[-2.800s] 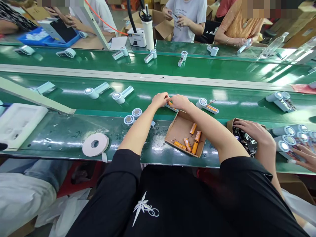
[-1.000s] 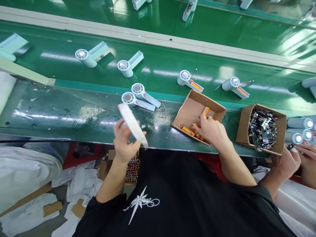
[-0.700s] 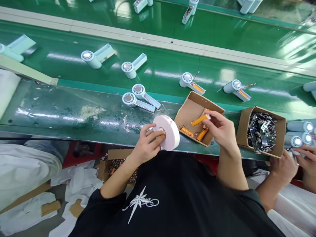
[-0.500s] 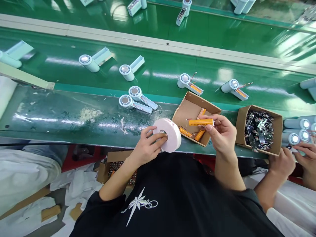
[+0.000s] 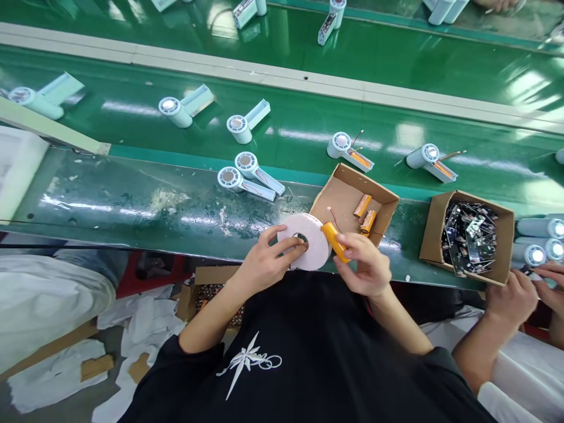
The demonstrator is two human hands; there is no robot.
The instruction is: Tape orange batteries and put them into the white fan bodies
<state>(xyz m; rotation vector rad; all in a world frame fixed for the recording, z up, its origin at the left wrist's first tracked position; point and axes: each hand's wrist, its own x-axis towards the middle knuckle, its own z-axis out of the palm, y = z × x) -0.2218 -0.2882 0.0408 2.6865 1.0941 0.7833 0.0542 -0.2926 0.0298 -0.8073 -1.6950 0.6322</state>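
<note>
My left hand [image 5: 268, 258] grips a white tape roll [image 5: 315, 245], with fingers in its centre hole. My right hand [image 5: 365, 264] pinches an orange battery cell [image 5: 335, 241] tilted against or just beside the roll's right edge; whether they touch I cannot tell. Just behind is an open cardboard box [image 5: 330, 197] holding orange cells [image 5: 362, 205]. Two light-blue fan-shaped housings [image 5: 230, 177] with thin wires in their handles lie on the bench, left of the box.
A second cardboard box [image 5: 432, 235] full of small circuit boards stands at right, near a co-worker's hands [image 5: 513, 296] and several blue housings. More housings [image 5: 178, 111] lie on the green belt [image 5: 299, 111] behind. Another box [image 5: 189, 299] is below the bench.
My right hand has moved left and down from over the box, bringing the orange cell to the roll and tilting it. The housings on the belt appear slightly further right in view.
</note>
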